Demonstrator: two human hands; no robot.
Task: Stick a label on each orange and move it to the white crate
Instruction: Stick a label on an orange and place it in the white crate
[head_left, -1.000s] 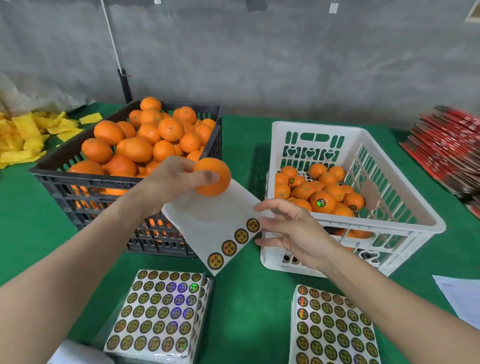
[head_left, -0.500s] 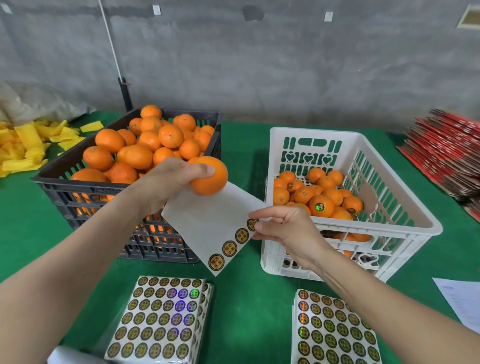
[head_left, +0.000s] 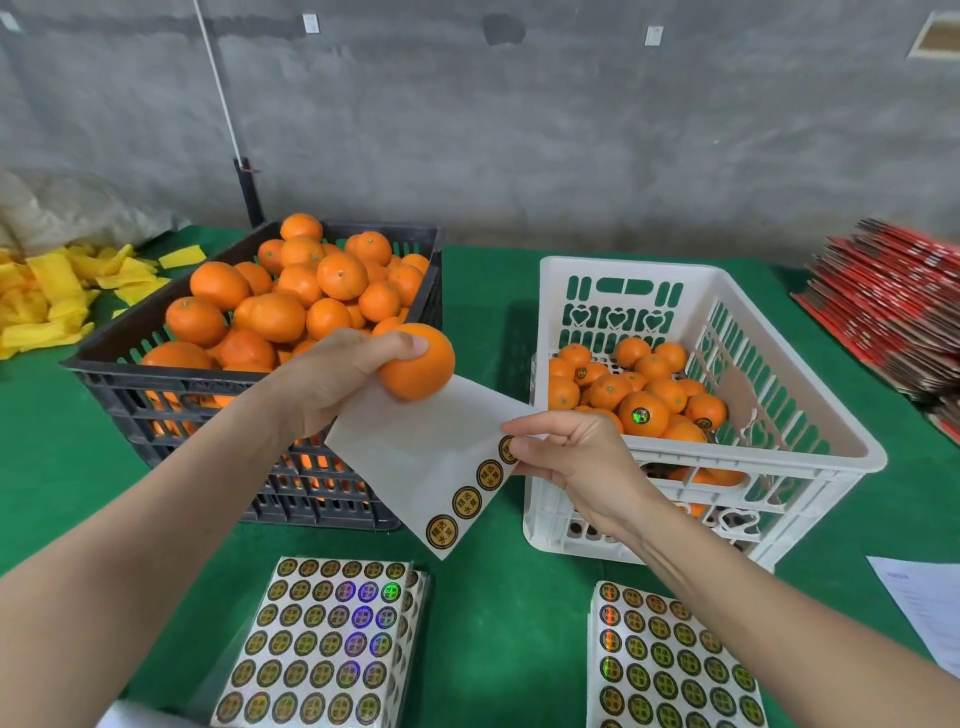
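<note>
My left hand (head_left: 332, 379) grips an orange (head_left: 418, 364) and also holds the top of a white label sheet (head_left: 415, 457) that hangs below it. A row of round gold labels runs along the sheet's lower right edge. My right hand (head_left: 566, 457) pinches the topmost label (head_left: 506, 449) at the sheet's corner. The black crate (head_left: 130, 384) on the left is heaped with oranges. The white crate (head_left: 779, 415) on the right holds several oranges, some with labels.
Two stacks of full label sheets (head_left: 322, 644) (head_left: 670, 660) lie on the green table near me. Yellow foam scraps (head_left: 47, 301) lie far left, red flat cartons (head_left: 898, 306) far right, a white paper (head_left: 930, 608) at the right edge.
My right hand went from open and spread to pinching the label at the sheet's corner. My left hand kept the orange and sheet in about the same place.
</note>
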